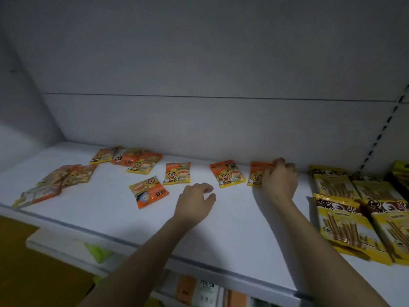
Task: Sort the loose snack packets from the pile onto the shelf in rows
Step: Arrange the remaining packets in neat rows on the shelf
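Reaching across a white shelf [232,218], my right hand [279,183] curls its fingers onto an orange-and-yellow snack packet [257,173] lying near the back wall, its right half hidden under my knuckles. My left hand [194,201] hovers just above the shelf with fingers loosely bent and nothing in them. Between the two hands, slightly farther back, a second packet [227,173] lies flat beside the gripped one, with a third packet [177,173] and a fourth packet [148,192] farther left. The loose pile [132,159] sits at the back left, and more packets [59,182] overlap near the left edge (print blurred). Yellow stick-snack bags [358,218] fill the shelf's right end.
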A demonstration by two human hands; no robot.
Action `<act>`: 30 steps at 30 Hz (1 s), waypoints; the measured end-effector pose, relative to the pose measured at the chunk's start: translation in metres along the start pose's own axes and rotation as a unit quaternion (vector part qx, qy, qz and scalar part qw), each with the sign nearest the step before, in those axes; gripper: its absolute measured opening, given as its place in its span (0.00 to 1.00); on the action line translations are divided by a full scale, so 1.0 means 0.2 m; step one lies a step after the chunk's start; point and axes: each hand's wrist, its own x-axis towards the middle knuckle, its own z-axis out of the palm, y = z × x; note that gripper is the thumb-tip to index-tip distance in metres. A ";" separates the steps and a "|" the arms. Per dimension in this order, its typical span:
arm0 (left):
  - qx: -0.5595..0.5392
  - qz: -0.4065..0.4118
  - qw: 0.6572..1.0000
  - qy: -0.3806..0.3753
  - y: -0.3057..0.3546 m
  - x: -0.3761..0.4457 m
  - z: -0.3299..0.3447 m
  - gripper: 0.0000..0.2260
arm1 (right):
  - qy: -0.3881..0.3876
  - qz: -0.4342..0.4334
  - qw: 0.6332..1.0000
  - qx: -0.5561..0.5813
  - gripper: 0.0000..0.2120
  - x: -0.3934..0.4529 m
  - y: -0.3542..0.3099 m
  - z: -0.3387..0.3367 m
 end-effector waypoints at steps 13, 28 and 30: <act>-0.241 -0.029 0.967 0.071 -0.01 0.35 0.12 0.09 | -0.019 0.027 0.957 0.287 0.14 0.14 0.05 0.04; -0.466 -0.055 0.883 -0.005 -0.04 0.38 -0.02 0.06 | -0.158 -0.095 0.920 0.346 0.10 -0.07 -0.34 0.21; -0.437 -0.048 0.897 0.044 -0.08 0.37 0.00 0.04 | -0.141 -0.093 0.924 0.343 0.08 -0.10 -0.31 0.25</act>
